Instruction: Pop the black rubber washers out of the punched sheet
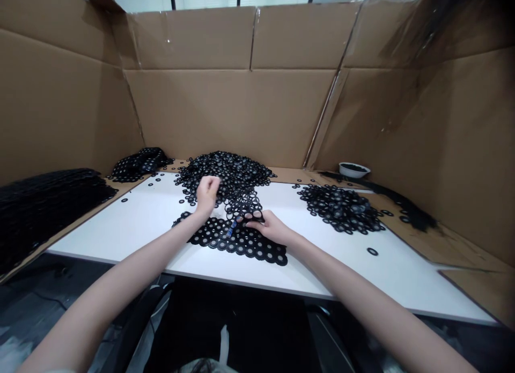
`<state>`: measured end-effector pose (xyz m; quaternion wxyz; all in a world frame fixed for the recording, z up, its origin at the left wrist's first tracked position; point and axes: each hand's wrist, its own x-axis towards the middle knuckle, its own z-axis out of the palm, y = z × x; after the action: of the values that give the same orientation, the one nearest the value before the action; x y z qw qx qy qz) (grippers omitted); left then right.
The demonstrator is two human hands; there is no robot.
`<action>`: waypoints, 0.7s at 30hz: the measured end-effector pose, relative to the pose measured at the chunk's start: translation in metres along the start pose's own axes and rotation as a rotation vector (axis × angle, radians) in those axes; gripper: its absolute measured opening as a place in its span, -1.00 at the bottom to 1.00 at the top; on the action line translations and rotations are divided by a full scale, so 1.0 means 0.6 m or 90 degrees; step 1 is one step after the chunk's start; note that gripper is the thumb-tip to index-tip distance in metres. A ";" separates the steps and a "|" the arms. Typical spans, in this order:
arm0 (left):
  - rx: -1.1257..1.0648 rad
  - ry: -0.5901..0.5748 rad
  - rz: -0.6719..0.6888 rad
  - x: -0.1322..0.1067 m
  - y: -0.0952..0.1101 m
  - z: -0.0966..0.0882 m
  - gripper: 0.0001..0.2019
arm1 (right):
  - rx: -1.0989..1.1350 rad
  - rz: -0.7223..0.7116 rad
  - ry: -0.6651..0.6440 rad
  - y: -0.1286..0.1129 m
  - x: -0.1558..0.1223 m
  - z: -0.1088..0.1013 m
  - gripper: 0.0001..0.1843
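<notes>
A black sheet of joined rings (241,243) lies along the front of the white table, its dots showing pale. My right hand (270,227) grips its upper edge, fingers closed around it. Beside those fingertips a small blue patterned strip (232,228) lies against the sheet; I cannot tell whether the hand holds it too. Raised over the left part of the sheet, my left hand (207,193) is closed in a pinch, and what is in it, if anything, is too small to make out. Behind both hands rises a large heap of black rings (225,169).
A second pile of black rings (341,207) sits on the right of the white table (281,279). Near the right wall stands a white bowl (354,170) with dark contents. Stacked black sheets (48,209) lie at left. Cardboard walls (225,110) enclose the back and sides.
</notes>
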<state>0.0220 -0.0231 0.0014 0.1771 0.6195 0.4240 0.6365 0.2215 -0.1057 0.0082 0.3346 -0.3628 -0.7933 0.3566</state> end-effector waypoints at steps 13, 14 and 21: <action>0.013 -0.095 -0.040 0.014 -0.020 -0.010 -0.76 | 0.105 0.091 0.108 0.008 0.000 -0.013 -0.64; 0.009 -0.093 -0.046 0.014 -0.022 -0.012 -0.76 | 0.109 0.107 0.119 0.012 0.000 -0.013 -0.63; 0.058 -0.083 -0.049 0.022 -0.049 -0.016 -0.72 | 0.174 0.150 0.151 0.017 0.001 -0.012 -0.61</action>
<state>0.0018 0.0004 -0.0113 0.2002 0.6501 0.4637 0.5676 0.2306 -0.0980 0.0037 0.4278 -0.4438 -0.6446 0.4522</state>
